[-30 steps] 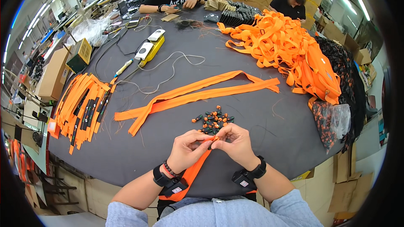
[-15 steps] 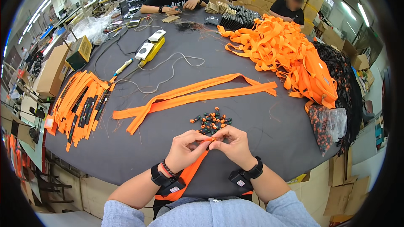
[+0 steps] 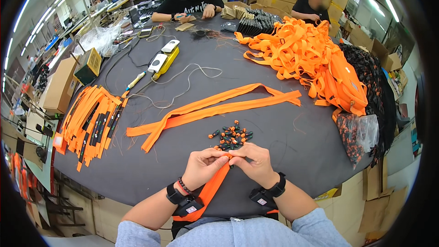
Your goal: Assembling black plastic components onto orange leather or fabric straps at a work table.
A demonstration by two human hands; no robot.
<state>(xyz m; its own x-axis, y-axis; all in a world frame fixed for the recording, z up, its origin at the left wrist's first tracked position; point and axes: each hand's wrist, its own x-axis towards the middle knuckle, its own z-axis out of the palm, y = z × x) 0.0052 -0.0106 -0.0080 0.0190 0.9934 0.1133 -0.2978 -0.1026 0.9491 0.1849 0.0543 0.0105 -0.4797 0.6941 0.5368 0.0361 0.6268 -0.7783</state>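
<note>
My left hand [image 3: 203,167] pinches the upper end of an orange zipper tape [image 3: 214,184], which runs down past my wrist to the table's near edge. My right hand [image 3: 254,162] is closed against the same end, thumb and forefinger together. A small dark zipper pull [image 3: 232,166] shows just under the fingertips; the fingers hide most of it. Just beyond both hands lies a loose pile of black-and-orange zipper pulls [image 3: 232,135]. Farther off, another long orange zipper tape [image 3: 219,107] is laid out, doubled over with its ends crossing at the left.
Orange strips with black labels [image 3: 93,126] lie at the left. A yellow power strip [image 3: 165,61] with white plugs and cables sits behind. Tangled orange webbing [image 3: 302,55] heaps at the right, beside a clear bag [image 3: 359,137]. Two people sit at the far side.
My hands stay together at the tape's end, and the fingertips have drawn closer over it. The view has shifted slightly.
</note>
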